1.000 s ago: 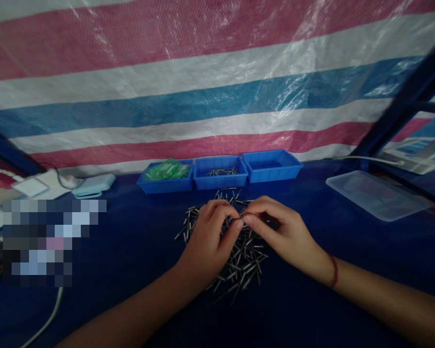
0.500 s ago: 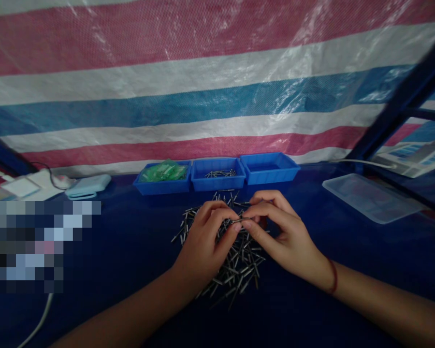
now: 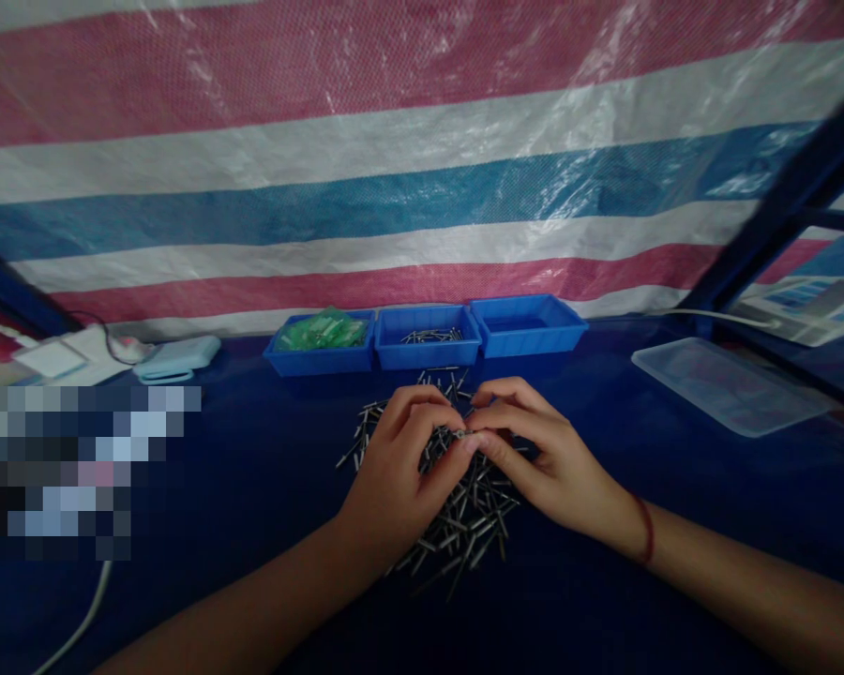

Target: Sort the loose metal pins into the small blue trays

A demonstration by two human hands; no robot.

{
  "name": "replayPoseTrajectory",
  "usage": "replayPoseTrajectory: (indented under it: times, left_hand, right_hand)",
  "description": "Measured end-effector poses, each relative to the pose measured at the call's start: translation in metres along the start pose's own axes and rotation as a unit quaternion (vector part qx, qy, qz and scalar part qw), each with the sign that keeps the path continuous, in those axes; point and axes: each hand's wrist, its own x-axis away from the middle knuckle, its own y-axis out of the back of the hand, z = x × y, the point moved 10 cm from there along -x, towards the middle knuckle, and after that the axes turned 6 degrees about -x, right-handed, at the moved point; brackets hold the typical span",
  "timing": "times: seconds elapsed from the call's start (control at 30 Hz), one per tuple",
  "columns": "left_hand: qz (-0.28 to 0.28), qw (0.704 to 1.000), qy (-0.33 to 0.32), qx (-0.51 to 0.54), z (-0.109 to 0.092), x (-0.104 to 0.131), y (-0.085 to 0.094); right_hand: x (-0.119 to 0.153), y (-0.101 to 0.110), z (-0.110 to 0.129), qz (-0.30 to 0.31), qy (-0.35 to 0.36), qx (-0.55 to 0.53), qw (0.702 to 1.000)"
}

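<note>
Above a loose pile of slim metal pins [image 3: 464, 525], my left hand [image 3: 400, 469] and my right hand [image 3: 549, 459] meet fingertip to fingertip. Both are closed in a pinch on one small metal pin [image 3: 462, 434], mostly covered by the fingers. The pins in the pile look silver and dark, some with a thicker section and a thinner stem; their exact kind is too small to make out. A dark red band [image 3: 647, 530] circles my right wrist.
Behind the pile stand three blue bins: one with a green plastic bag [image 3: 324, 328], a middle bin [image 3: 428, 354] with some pins, and a right bin [image 3: 535, 342]. A translucent lid [image 3: 731, 389] lies right. A light blue case [image 3: 179, 356] and cables lie left.
The fingertips have drawn closer together over the pin, which now shows less. My right hand has shifted slightly left. The view has moved a little.
</note>
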Motion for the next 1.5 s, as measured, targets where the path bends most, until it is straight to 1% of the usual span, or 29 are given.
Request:
replayPoseTrajectory:
  times: [0.13, 0.17, 0.23, 0.33, 0.4, 0.47, 0.5, 0.57, 0.63, 0.7, 0.77, 0.83, 0.9, 0.97, 1.03, 1.1, 1.17, 1.23, 1.33, 1.4, 1.5]
  left_hand:
    - [0.012, 1.000, 0.011, 0.003, 0.003, 0.000, -0.002]
    - [0.009, 1.000, 0.018, 0.002, 0.006, 0.000, -0.002]
    - [-0.015, 0.999, 0.037, -0.005, 0.013, 0.002, 0.001]
    - [-0.060, 0.996, 0.058, -0.016, 0.021, 0.004, 0.008]
    - [-0.063, 0.996, 0.055, -0.015, 0.022, 0.005, 0.009]
    - [-0.053, 0.998, 0.045, -0.010, 0.018, 0.005, 0.009]
    - [-0.045, 0.998, 0.039, -0.008, 0.015, 0.004, 0.008]
    - [-0.026, 0.999, 0.027, -0.008, 0.010, 0.004, 0.007]
    - [-0.012, 1.000, 0.018, -0.009, 0.005, 0.003, 0.007]
    - [-0.001, 1.000, 0.012, -0.013, 0.003, 0.003, 0.006]
    - [0.011, 1.000, 0.008, -0.029, 0.003, 0.002, 0.004]
    - [0.022, 0.998, 0.001, -0.060, 0.006, 0.000, 0.003]
    - [0.038, 0.994, -0.011, -0.098, 0.009, -0.001, 0.000]
    - [0.066, 0.990, -0.023, -0.124, 0.012, -0.002, -0.005]
    - [0.095, 0.986, -0.031, -0.136, 0.014, -0.003, -0.012]
    - [0.117, 0.982, -0.036, -0.144, 0.016, -0.003, -0.019]
    - [0.135, 0.978, -0.033, -0.158, 0.017, -0.002, -0.025]
    - [0.157, 0.972, -0.026, -0.171, 0.018, -0.002, -0.033]
    - [0.189, 0.966, -0.022, -0.176, 0.020, -0.001, -0.042]
    - [0.196, 0.965, -0.022, -0.175, 0.020, -0.001, -0.044]
    - [0.193, 0.966, -0.021, -0.172, 0.020, -0.002, -0.045]
  right_hand:
    - [-0.002, 0.000, 0.001, 0.007, -0.012, -0.002, 1.000]
    - [-0.004, 0.003, 0.003, 0.002, -0.007, 0.007, 1.000]
    - [-0.012, 0.010, 0.006, -0.022, 0.007, 0.035, 0.999]
    - [-0.035, 0.023, 0.006, -0.081, 0.026, 0.099, 0.991]
    - [-0.059, 0.024, 0.002, -0.108, 0.046, 0.146, 0.982]
    - [-0.085, 0.015, -0.001, -0.110, 0.080, 0.199, 0.971]
    - [-0.098, 0.005, -0.006, -0.087, 0.090, 0.224, 0.966]
    - [-0.117, -0.013, -0.018, -0.048, 0.084, 0.273, 0.957]
    - [-0.125, -0.023, -0.025, -0.031, 0.070, 0.293, 0.953]
    - [-0.118, -0.024, -0.023, -0.027, 0.062, 0.286, 0.956]
    - [-0.102, -0.018, -0.017, -0.019, 0.062, 0.269, 0.961]
    - [-0.079, -0.005, -0.012, -0.013, 0.060, 0.257, 0.965]
    - [-0.056, 0.012, -0.015, -0.018, 0.047, 0.252, 0.966]
    - [-0.035, 0.030, -0.027, -0.031, 0.024, 0.252, 0.967]
    - [-0.020, 0.045, -0.045, -0.052, -0.010, 0.245, 0.968]
    - [-0.011, 0.058, -0.063, -0.085, -0.049, 0.231, 0.968]
    - [-0.007, 0.066, -0.075, -0.117, -0.076, 0.213, 0.967]
    - [-0.008, 0.065, -0.078, -0.118, -0.082, 0.200, 0.969]
    - [-0.010, 0.053, -0.072, -0.080, -0.072, 0.198, 0.974]
    - [-0.010, 0.048, -0.067, -0.063, -0.066, 0.202, 0.975]
    - [-0.008, 0.044, -0.062, -0.048, -0.061, 0.202, 0.976]
